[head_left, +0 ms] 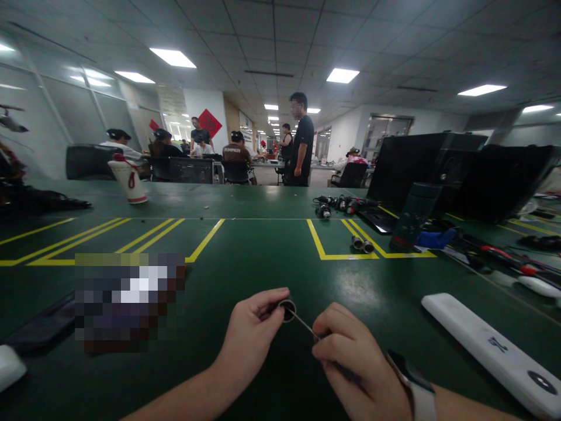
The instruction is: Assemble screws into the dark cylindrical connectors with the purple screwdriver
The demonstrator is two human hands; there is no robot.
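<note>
Two hands work low over the green surface (272, 257), close to its near edge. Far to the left of the hands, a white rounded object (7, 367) lies at the edge of view, with a dark flat item (41, 327) just beside it. Beyond the left hand and well apart from it, a white cup (130, 182) with red markings stands upright.

The left hand (249, 336) is closed in a pinch. Its thumb and forefinger grip a small black ring (288, 309), held between the two hands and just above the surface. A thin metal pin (303, 323) runs from the ring down to the right hand (350, 359), which grasps it between thumb and forefinger. The far tip of the pin meets the ring. A watch (414, 386) with a pale strap sits on the right wrist.

Ahead of the right hand, two small cylindrical parts (363, 244) lie beside a yellow line (333, 256). Further right, a dark bottle (414, 216) stands upright, just beside a blue object (435, 238). To the right of the right hand, a long white device (491, 345) lies flat on the surface, near the hand but apart from it.
</note>
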